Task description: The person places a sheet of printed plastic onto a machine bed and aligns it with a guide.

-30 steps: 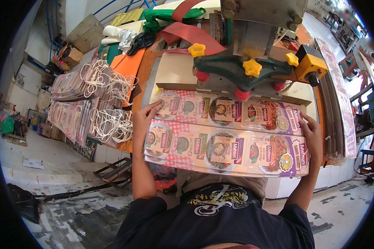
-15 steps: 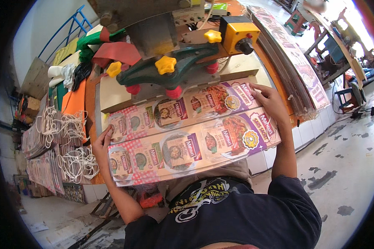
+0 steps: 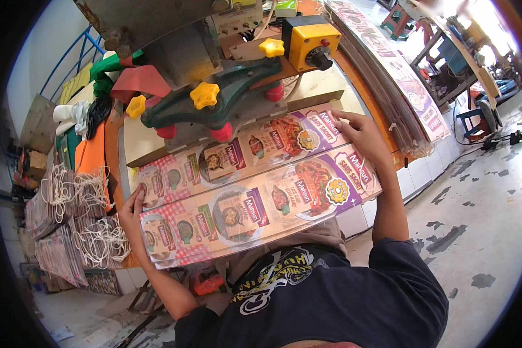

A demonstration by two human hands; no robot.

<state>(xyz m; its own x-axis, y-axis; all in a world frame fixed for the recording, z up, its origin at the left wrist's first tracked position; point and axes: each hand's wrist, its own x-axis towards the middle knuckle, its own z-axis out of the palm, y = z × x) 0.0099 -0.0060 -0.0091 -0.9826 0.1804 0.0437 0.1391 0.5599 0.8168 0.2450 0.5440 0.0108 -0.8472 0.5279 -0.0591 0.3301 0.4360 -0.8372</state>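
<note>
A long printed strip [image 3: 182, 169] with food pictures and a red-checked end lies on the press's bed, its far edge along a metal guide bar. My left hand [image 3: 132, 213] pinches its left end; the fingertips are partly hidden. My right hand [image 3: 361, 137] grips its right end, fingers closed at the corner. Nearer my body lies a similar glossy stack of printed strips [image 3: 249, 232], layered at its front edge, passing over my lap. Above the far strip stands the press head [image 3: 238, 95], a dark green bar with yellow star knobs and red feet.
A yellow control box [image 3: 307, 43] with a black dial sits right of the press. More long printed strips [image 3: 383, 64] are stacked along the table's right side. At left are bundles with white cords [image 3: 101, 240], an orange sheet [image 3: 91, 148] and a red cloth [image 3: 139, 83].
The whole view has shifted, so the press and table appear farther left. Both hands stay at the ends of the far strip, with little visible movement against it.
</note>
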